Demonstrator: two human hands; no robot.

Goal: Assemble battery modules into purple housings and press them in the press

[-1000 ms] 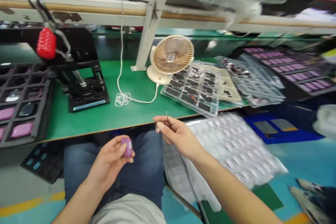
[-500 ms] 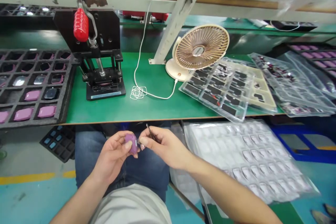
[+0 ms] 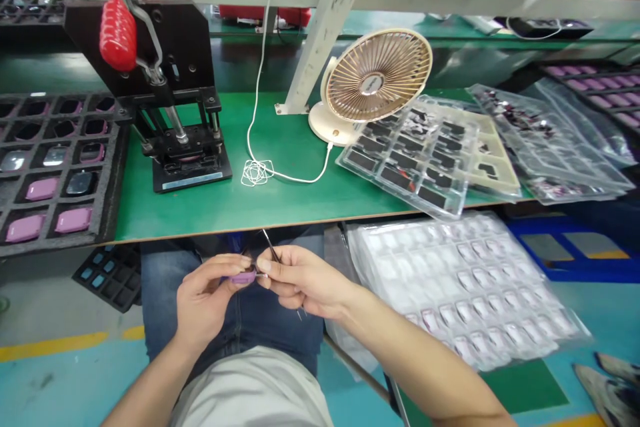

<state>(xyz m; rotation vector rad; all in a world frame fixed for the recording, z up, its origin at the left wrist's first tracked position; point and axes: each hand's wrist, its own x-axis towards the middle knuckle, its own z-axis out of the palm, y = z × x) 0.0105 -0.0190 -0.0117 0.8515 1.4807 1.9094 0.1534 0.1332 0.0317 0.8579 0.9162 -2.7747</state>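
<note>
Over my lap, my left hand (image 3: 207,290) is closed around a small purple watch case (image 3: 243,277), pinched edge-on between thumb and fingers. My right hand (image 3: 300,277) meets it from the right, its thumb and forefinger against the case's side. A slim dark pair of tweezers (image 3: 271,245) is tucked through the right hand's fingers, one end sticking out above and the thin tips below. A tiny shiny piece (image 3: 262,275) shows at the right fingertips beside the case; I cannot tell what it is.
A black press (image 3: 193,177) with a red handle (image 3: 118,33) stands on the green bench. Left of it is a foam tray (image 3: 107,213) of watch cases. A fan (image 3: 375,83), parts trays (image 3: 440,210) and a bagged clear tray (image 3: 395,247) lie to the right.
My left hand has tipped the purple case from face-on to edge-on. My right hand has moved left against it, and the tweezers have swung within its fingers. The view has shifted slightly.
</note>
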